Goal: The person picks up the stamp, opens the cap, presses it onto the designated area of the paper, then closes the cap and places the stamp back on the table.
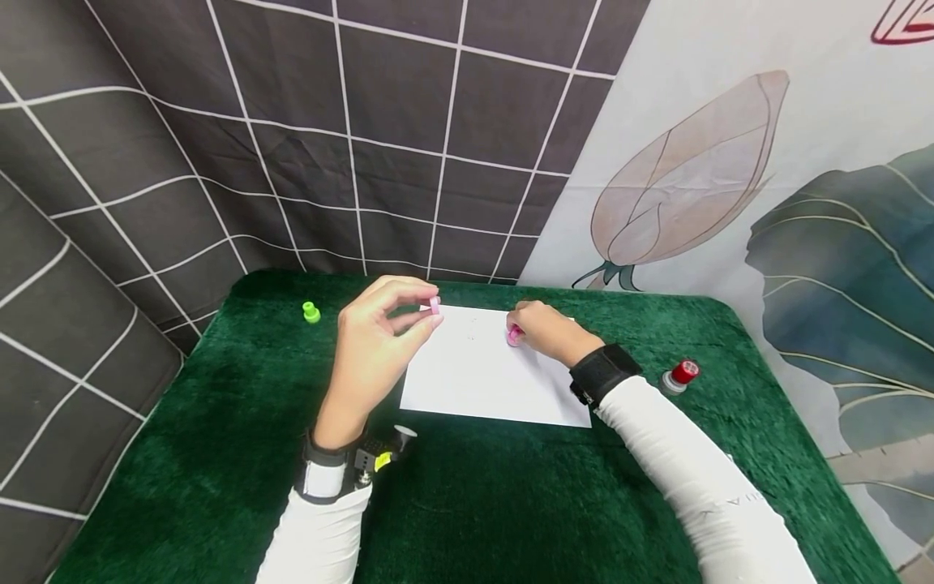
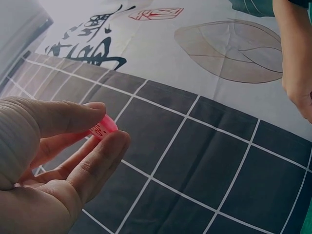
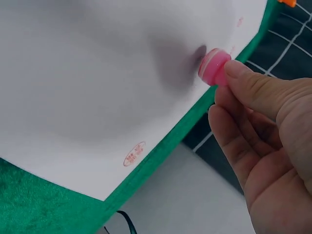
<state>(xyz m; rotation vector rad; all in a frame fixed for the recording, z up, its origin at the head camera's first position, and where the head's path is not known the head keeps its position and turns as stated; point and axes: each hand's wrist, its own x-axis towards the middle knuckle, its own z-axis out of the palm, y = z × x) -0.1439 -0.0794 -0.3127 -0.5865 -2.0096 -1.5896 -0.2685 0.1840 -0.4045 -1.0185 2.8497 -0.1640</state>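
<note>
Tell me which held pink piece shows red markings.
The piece pinched in the left hand; the pale-banded piece in the right hand shows none here.

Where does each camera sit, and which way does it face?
Head: on the person's head, facing forward and down at the sheet; left grip, right grip, sleeves show.
Left wrist: on that wrist, facing past the pinched cap towards the grid cloth; left grip shows, right grip partly.
Right wrist: on that wrist, facing the stamp and sheet; only right grip shows.
Shared: head and right wrist both show sheet and stamp.
</note>
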